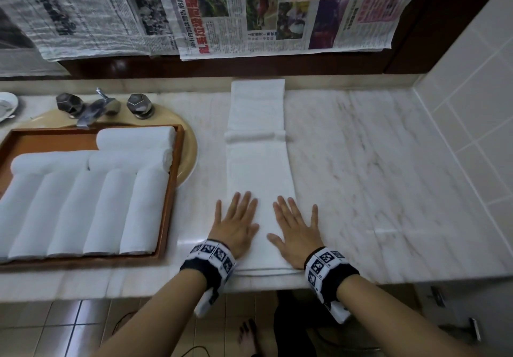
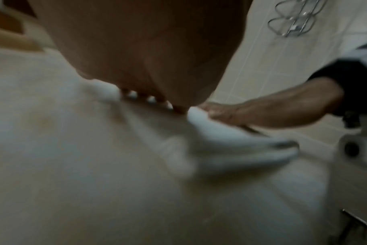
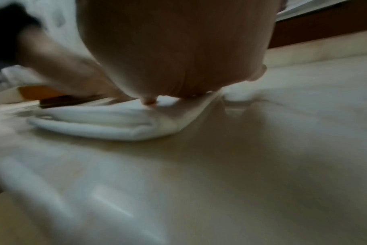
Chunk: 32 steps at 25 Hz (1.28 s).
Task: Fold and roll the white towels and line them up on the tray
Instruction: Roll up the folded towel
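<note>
Head view shows the wooden tray (image 1: 169, 190) over the basin, carrying rolled towels (image 1: 105, 212): five side by side in the near row and at least three lying crosswise behind them, so most of the job appears done. One folded towel (image 1: 258, 162) lies as a long strip on the marble counter (image 1: 374, 162), not yet rolled. Left hand (image 1: 236, 225) and right hand (image 1: 295, 230) press flat on its near end, fingers straight and spread, gripping nothing. Rolling and placing this strip remain, by my judgement. Tray's left side runs out of frame, so the full count cannot be confirmed. Both wrist views are blurred and largely blocked by the palms.
</note>
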Available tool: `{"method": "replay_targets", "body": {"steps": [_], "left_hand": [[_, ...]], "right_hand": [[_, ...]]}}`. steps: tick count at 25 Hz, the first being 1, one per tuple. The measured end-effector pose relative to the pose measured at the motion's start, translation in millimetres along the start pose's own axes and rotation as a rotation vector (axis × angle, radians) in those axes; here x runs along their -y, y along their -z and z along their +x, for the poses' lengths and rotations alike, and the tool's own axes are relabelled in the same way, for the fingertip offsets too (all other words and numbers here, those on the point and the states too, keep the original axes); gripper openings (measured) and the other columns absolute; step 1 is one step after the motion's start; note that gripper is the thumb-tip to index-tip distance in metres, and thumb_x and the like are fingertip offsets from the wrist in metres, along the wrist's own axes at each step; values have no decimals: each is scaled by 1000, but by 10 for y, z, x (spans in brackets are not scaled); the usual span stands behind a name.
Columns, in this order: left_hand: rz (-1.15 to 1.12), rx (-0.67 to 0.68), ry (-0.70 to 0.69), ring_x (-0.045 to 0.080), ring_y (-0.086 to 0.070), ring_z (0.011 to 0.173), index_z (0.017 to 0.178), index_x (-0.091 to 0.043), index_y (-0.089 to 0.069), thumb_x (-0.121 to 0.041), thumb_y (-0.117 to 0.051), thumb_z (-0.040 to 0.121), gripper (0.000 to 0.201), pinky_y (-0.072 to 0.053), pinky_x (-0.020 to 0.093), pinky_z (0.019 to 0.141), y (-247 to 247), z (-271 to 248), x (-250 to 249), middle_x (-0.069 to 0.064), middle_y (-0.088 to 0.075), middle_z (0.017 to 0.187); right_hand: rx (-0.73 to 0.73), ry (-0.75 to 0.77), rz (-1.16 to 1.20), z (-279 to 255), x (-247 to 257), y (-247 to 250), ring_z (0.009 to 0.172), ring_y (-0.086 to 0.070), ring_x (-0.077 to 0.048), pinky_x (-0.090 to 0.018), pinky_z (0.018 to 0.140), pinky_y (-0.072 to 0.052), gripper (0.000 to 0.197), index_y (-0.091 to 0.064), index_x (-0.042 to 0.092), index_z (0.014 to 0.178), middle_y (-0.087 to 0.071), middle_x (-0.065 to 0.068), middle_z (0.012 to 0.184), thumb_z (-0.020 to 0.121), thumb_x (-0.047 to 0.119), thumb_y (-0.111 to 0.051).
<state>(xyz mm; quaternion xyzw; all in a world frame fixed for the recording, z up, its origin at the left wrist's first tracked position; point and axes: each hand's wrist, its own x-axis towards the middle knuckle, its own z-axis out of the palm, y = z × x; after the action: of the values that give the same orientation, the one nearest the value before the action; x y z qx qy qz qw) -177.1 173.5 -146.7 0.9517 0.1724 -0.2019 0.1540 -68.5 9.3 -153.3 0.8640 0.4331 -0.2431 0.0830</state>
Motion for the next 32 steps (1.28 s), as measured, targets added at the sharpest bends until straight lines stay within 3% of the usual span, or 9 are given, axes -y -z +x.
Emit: {"method": "replay_targets", "body": {"steps": [3, 5, 7, 9, 11, 13, 21, 27, 32], "left_hand": [[-98, 20, 229, 21, 31, 142, 150, -29, 22, -60, -11, 96, 70, 19, 57, 110, -183, -266, 234, -4, 35, 153], [-152, -99, 299, 26, 9, 149, 155, -20, -1, -48, -34, 100, 70, 5, 55, 115, -138, -370, 310, 5, 10, 162], [-301, -286, 46, 23, -40, 133, 139, -21, -48, -39, -52, 95, 47, -32, 45, 113, -148, -475, 205, 6, -44, 145], [-320, -244, -159, 13, -55, 98, 106, -25, -70, -49, -57, 89, 31, -49, 36, 88, -187, -625, 36, -5, -65, 105], [-231, -121, -190, 8, -50, 90, 97, -26, -72, -61, -60, 82, 40, -45, 29, 80, -230, -720, -29, -8, -63, 95], [-167, -104, -191, 9, -49, 94, 100, -25, -70, -56, -69, 77, 39, -43, 27, 81, -238, -735, 7, -8, -60, 98], [-173, -195, -188, 20, -53, 94, 94, -13, -70, -17, -61, 81, 16, -47, 34, 78, -344, -785, 30, 1, -62, 95], [-259, -246, -227, 21, -57, 89, 101, -8, -67, -15, -59, 89, 16, -43, 26, 78, -362, -800, 105, 5, -62, 99], [-396, -254, -111, 13, -52, 75, 94, -13, -64, -13, -68, 83, 12, -38, 17, 69, -267, -760, 140, -5, -58, 83]], "right_hand": [[22, -216, 66, -141, -184, 37, 144, 27, -20, -67, 106, 17, 72, 28, 16, 145, 36, 4, 152, 98, 57, -9], [-82, -162, 95, -257, -164, 63, 147, 17, -24, -64, 111, 8, 72, 16, 12, 149, 24, 1, 158, 102, 46, -26], [-235, 80, 212, -365, -40, 12, 144, -20, -25, -48, 116, -21, 55, -31, 16, 149, -23, -5, 157, 99, 36, -44], [-221, 256, 359, -482, 89, -41, 117, -48, -19, -33, 93, -42, 32, -60, 19, 118, -55, 1, 120, 93, 37, -57], [-149, 294, 358, -562, 133, -98, 102, -50, -11, -26, 80, -41, 35, -63, 21, 106, -55, 7, 105, 84, 47, -66], [-155, 304, 290, -598, 104, -142, 98, -46, -8, -24, 77, -39, 40, -61, 23, 106, -53, 10, 104, 77, 48, -71], [-265, 210, 308, -725, -41, -240, 99, -54, -15, -29, 78, -45, 19, -70, 16, 102, -63, 4, 101, 87, 21, -59], [-287, 159, 370, -750, -153, -230, 97, -52, -13, -25, 84, -42, 14, -67, 16, 100, -62, 4, 100, 94, 19, -54], [-215, 41, 491, -686, -196, -111, 89, -57, -16, -27, 82, -45, 11, -63, 15, 97, -65, 1, 95, 91, 9, -56]]}}
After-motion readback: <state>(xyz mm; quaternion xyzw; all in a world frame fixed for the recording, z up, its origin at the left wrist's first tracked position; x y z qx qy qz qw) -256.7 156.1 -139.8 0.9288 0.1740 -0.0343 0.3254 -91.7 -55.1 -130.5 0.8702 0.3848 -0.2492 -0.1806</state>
